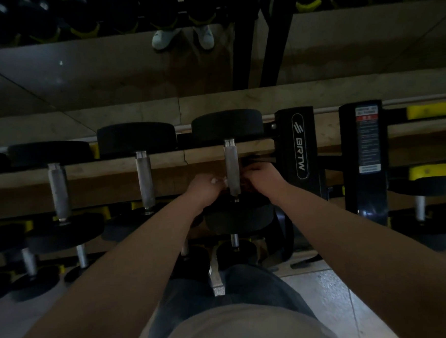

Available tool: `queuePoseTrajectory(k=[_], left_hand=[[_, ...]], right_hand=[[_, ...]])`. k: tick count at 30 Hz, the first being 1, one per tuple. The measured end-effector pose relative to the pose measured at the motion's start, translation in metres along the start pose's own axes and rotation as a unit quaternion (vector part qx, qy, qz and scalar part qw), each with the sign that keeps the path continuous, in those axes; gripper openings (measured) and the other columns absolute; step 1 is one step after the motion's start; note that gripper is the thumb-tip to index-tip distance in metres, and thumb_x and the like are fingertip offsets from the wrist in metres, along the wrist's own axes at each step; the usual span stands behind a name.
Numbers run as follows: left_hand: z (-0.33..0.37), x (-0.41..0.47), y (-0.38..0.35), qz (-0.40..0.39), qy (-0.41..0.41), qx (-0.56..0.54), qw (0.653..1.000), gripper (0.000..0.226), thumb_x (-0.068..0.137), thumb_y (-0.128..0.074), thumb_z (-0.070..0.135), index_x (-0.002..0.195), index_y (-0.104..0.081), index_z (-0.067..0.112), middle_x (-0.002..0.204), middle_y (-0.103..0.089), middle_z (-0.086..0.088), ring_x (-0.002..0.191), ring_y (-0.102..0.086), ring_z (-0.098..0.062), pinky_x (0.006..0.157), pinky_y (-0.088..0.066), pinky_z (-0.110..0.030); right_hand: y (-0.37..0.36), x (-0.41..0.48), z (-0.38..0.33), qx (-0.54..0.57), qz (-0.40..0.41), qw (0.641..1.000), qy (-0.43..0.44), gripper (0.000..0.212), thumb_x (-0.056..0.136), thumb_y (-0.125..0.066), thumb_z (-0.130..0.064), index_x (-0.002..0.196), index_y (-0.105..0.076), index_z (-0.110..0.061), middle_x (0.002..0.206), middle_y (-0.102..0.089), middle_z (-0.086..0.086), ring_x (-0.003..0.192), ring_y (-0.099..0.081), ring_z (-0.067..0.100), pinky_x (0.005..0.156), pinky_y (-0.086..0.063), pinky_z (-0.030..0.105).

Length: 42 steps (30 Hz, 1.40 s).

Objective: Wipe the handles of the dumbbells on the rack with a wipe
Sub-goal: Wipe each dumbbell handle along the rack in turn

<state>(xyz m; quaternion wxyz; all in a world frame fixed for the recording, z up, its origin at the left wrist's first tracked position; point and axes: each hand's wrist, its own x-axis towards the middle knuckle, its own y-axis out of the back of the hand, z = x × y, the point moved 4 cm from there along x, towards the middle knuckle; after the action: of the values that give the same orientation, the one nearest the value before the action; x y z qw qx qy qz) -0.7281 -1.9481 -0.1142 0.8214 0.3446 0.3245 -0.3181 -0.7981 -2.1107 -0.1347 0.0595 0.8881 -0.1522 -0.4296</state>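
Note:
A black dumbbell lies on the top shelf of the rack, and its silver handle (231, 166) runs away from me. My left hand (203, 191) sits just left of the handle's near end and pinches a small white wipe (218, 180) against it. My right hand (264, 178) is on the other side of the handle with its fingers curled in toward the wipe; dim light hides what they grip. Two more dumbbells lie to the left with silver handles (145, 180) (59, 191).
The black rack upright (300, 145) with its logo stands right beside my right hand. A second upright (367, 157) bears a warning label. Lower shelves hold smaller dumbbells (234, 247). A mirror behind reflects white shoes (165, 37). The light is dim.

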Motion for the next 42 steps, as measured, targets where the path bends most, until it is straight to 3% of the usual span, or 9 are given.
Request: queuePoseTrajectory(k=[3, 8, 10, 15, 22, 28, 33, 36, 42], left_hand=[[0.013, 0.01, 0.008, -0.019, 0.0, 0.02, 1.0, 0.023, 0.097, -0.06, 0.026, 0.075, -0.06, 0.019, 0.075, -0.057, 0.0, 0.07, -0.052, -0.013, 0.056, -0.037, -0.025], [0.044, 0.034, 0.025, 0.092, -0.024, -0.178, 0.979, 0.015, 0.097, -0.06, 0.022, 0.111, -0.064, 0.02, 0.097, -0.061, 0.004, 0.081, -0.054, -0.008, 0.06, -0.041, -0.023], [0.042, 0.037, 0.026, 0.081, -0.053, -0.127, 0.987, 0.014, 0.097, -0.06, 0.024, 0.109, -0.066, 0.022, 0.096, -0.062, 0.005, 0.085, -0.056, -0.009, 0.067, -0.043, -0.024], [-0.002, 0.024, -0.002, -0.106, -0.045, 0.133, 0.984, 0.015, 0.097, -0.061, 0.023, 0.082, -0.064, 0.021, 0.081, -0.059, 0.004, 0.082, -0.057, -0.015, 0.063, -0.04, -0.023], [0.026, 0.046, 0.017, 0.042, -0.053, -0.14, 0.988, 0.013, 0.095, -0.06, 0.024, 0.099, -0.073, 0.024, 0.093, -0.07, 0.002, 0.088, -0.063, -0.015, 0.069, -0.047, -0.025], [-0.009, 0.024, -0.011, -0.12, 0.025, 0.037, 0.992, 0.012, 0.098, -0.06, 0.025, 0.087, -0.063, 0.023, 0.088, -0.065, 0.0, 0.081, -0.06, -0.013, 0.064, -0.045, -0.022], [0.011, 0.042, 0.012, -0.023, 0.032, -0.228, 0.973, 0.012, 0.094, -0.066, 0.026, 0.098, -0.068, 0.015, 0.087, -0.071, -0.005, 0.077, -0.066, -0.021, 0.057, -0.048, -0.021], [0.014, 0.041, 0.016, 0.027, 0.056, -0.324, 0.944, 0.02, 0.093, -0.066, 0.028, 0.108, -0.066, 0.015, 0.08, -0.064, 0.002, 0.062, -0.054, -0.009, 0.045, -0.039, -0.016], [0.002, 0.015, -0.006, -0.045, 0.094, -0.396, 0.912, 0.008, 0.094, -0.058, 0.017, 0.089, -0.064, 0.018, 0.068, -0.053, 0.006, 0.041, -0.033, -0.002, 0.032, -0.022, -0.015]], right_hand=[[-0.001, -0.004, -0.005, -0.009, -0.017, 1.0, 0.004, 0.021, 0.098, -0.06, -0.017, 0.114, -0.073, -0.015, 0.103, -0.074, 0.006, 0.096, -0.071, 0.023, 0.092, -0.058, 0.041], [0.005, -0.006, -0.006, 0.0, -0.021, 1.0, 0.001, 0.02, 0.1, -0.057, -0.016, 0.114, -0.071, -0.013, 0.105, -0.073, 0.008, 0.095, -0.07, 0.023, 0.082, -0.057, 0.033], [0.007, -0.002, -0.001, 0.005, -0.02, 1.0, -0.005, 0.02, 0.099, -0.058, -0.015, 0.114, -0.071, -0.014, 0.105, -0.074, 0.009, 0.095, -0.071, 0.024, 0.085, -0.059, 0.037], [0.006, 0.001, 0.004, 0.006, -0.005, 1.0, -0.01, 0.018, 0.096, -0.06, -0.014, 0.106, -0.074, -0.01, 0.102, -0.075, 0.018, 0.097, -0.072, 0.037, 0.09, -0.059, 0.05], [0.005, 0.004, 0.0, 0.011, -0.009, 1.0, -0.013, 0.017, 0.096, -0.061, -0.014, 0.108, -0.073, -0.012, 0.097, -0.076, 0.013, 0.093, -0.073, 0.033, 0.084, -0.061, 0.044], [0.005, 0.001, 0.004, 0.008, -0.009, 1.0, -0.012, 0.017, 0.096, -0.06, -0.012, 0.106, -0.074, -0.01, 0.101, -0.076, 0.016, 0.091, -0.073, 0.033, 0.086, -0.059, 0.045], [0.007, 0.001, -0.003, 0.019, 0.002, 1.0, -0.007, 0.019, 0.094, -0.06, -0.017, 0.104, -0.075, -0.017, 0.099, -0.076, 0.011, 0.094, -0.073, 0.033, 0.087, -0.061, 0.047], [0.011, -0.002, -0.011, 0.013, 0.052, 0.998, 0.038, 0.016, 0.089, -0.059, -0.027, 0.092, -0.074, -0.031, 0.091, -0.075, -0.003, 0.087, -0.073, 0.02, 0.086, -0.061, 0.044], [-0.001, -0.022, -0.031, 0.085, 0.007, 0.988, 0.126, 0.011, 0.091, -0.074, -0.017, 0.101, -0.074, -0.013, 0.087, -0.076, 0.008, 0.072, -0.073, 0.022, 0.071, -0.063, 0.042]])
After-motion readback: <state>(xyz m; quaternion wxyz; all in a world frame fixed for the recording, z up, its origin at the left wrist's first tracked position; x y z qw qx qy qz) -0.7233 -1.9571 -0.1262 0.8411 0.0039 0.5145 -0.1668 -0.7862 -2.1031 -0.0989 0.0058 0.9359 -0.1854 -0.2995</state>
